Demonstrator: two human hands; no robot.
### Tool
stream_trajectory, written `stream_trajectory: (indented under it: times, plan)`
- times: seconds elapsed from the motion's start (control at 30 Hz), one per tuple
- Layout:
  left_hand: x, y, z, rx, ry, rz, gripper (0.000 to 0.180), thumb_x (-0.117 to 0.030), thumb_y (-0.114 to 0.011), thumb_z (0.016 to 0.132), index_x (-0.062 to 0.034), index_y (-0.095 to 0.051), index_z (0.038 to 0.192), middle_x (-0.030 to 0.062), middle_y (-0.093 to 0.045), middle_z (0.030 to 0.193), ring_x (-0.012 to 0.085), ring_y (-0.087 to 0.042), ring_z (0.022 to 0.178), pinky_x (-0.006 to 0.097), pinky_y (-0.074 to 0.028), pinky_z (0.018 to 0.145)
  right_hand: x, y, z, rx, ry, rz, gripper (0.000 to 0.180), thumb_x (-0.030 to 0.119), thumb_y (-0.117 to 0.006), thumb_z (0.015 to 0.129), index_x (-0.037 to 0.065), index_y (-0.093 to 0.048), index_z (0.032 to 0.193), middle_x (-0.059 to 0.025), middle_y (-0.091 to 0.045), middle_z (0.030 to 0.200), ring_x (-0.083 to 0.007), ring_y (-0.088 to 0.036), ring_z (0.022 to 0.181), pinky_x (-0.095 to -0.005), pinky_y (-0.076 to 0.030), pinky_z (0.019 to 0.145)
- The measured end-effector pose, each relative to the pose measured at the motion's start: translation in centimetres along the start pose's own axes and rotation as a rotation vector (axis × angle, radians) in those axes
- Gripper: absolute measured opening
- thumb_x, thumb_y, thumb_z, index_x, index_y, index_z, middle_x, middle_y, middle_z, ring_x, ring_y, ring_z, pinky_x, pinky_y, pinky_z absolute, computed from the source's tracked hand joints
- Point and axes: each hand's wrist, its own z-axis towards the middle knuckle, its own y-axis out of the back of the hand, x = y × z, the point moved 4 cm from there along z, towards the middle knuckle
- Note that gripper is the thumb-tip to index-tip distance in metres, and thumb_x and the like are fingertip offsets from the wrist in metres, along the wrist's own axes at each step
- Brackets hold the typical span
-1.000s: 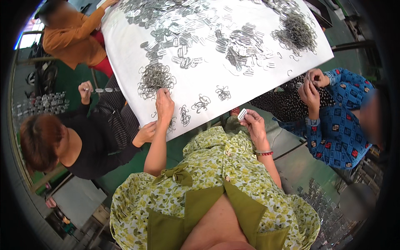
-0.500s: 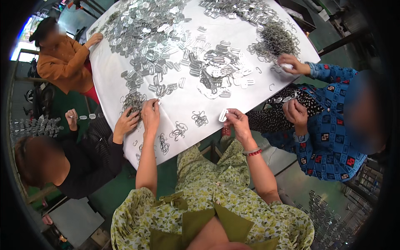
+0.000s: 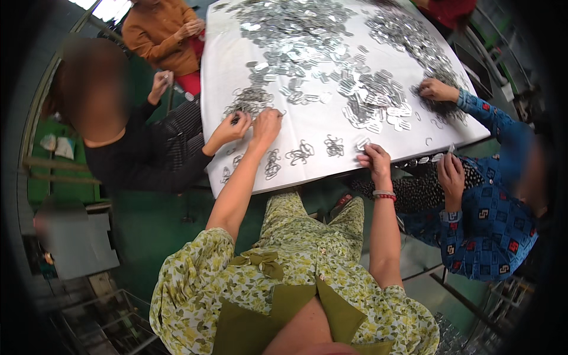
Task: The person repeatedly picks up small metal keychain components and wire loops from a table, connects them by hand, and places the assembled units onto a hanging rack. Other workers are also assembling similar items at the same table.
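My left hand [image 3: 267, 126] is at the right edge of a small pile of wire hooks [image 3: 251, 100], fingers pinched together. A thin curved wire hook [image 3: 283, 113] shows at its fingertips, slightly blurred. Over the table's near edge my right hand [image 3: 375, 161] grips a flat slotted metal buckle [image 3: 362, 143] between thumb and fingers. Small clusters of wire hooks lie between my hands, among them a cluster [image 3: 334, 145] close to the buckle and another cluster [image 3: 300, 153] further left.
Slotted buckles cover much of the white table [image 3: 319, 118], with one heap [image 3: 373, 97] beyond my right hand. A neighbour's hand [image 3: 232, 131] works beside my left hand. On the right, another person's hand [image 3: 439, 90] reaches into a dark hook heap [image 3: 444, 111].
The whole view has shifted. My hands keep roughly their places at the table. The right-hand co-worker's hand has moved into the hook heap; the orange-jacketed person's hand has left the table edge.
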Motion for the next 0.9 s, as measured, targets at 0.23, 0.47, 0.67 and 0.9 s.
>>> stream_trajectory:
  times: [0.23, 0.47, 0.67, 0.9]
  plan:
    - [4.1, 0.7, -2.5, 0.043, 0.045, 0.263, 0.012, -0.004, -0.062, 0.078, -0.0019, -0.071, 0.086, 0.0169, -0.066, 0.091, 0.0360, -0.064, 0.084, 0.045, -0.051, 0.077, -0.1, -0.2, -0.4, -0.016, -0.054, -0.101, 0.024, 0.013, -0.069, 0.086, -0.001, -0.061, 0.104, -0.0064, -0.064, 0.080, -0.0153, -0.066, 0.056, -0.0199, -0.049, 0.041]
    - [5.5, 1.5, -5.4, -0.107, 0.079, -0.169, 0.017, -0.001, -0.060, 0.080, -0.0022, -0.070, 0.094, 0.0204, -0.065, 0.094, 0.0369, -0.062, 0.089, 0.044, -0.049, 0.079, -0.2, 0.2, -0.3, -0.021, 0.002, -0.125, 0.031, 0.012, -0.069, 0.086, -0.007, -0.058, 0.107, -0.0103, -0.064, 0.084, -0.0176, -0.065, 0.054, -0.0215, -0.049, 0.042]
    - [4.9, 0.2, -3.6, -0.091, 0.035, -0.229, 0.013, -0.009, -0.066, 0.082, 0.0005, -0.069, 0.090, 0.0201, -0.066, 0.089, 0.0343, -0.063, 0.087, 0.044, -0.050, 0.074, 0.1, 0.1, -0.5, -0.048, 0.001, -0.143, 0.031, 0.011, -0.069, 0.085, -0.008, -0.058, 0.107, -0.0112, -0.065, 0.085, -0.0175, -0.065, 0.054, -0.0213, -0.047, 0.041]
    - [2.5, -4.0, -0.9, -0.028, 0.174, 0.163, 0.013, -0.011, -0.064, 0.083, 0.0003, -0.067, 0.089, 0.0174, -0.062, 0.104, 0.0364, -0.056, 0.103, 0.047, -0.051, 0.081, -0.1, -0.6, -0.9, -0.067, 0.052, -0.162, 0.029, 0.015, -0.070, 0.085, -0.004, -0.061, 0.105, -0.0085, -0.066, 0.081, -0.0155, -0.064, 0.051, -0.0209, -0.045, 0.038]
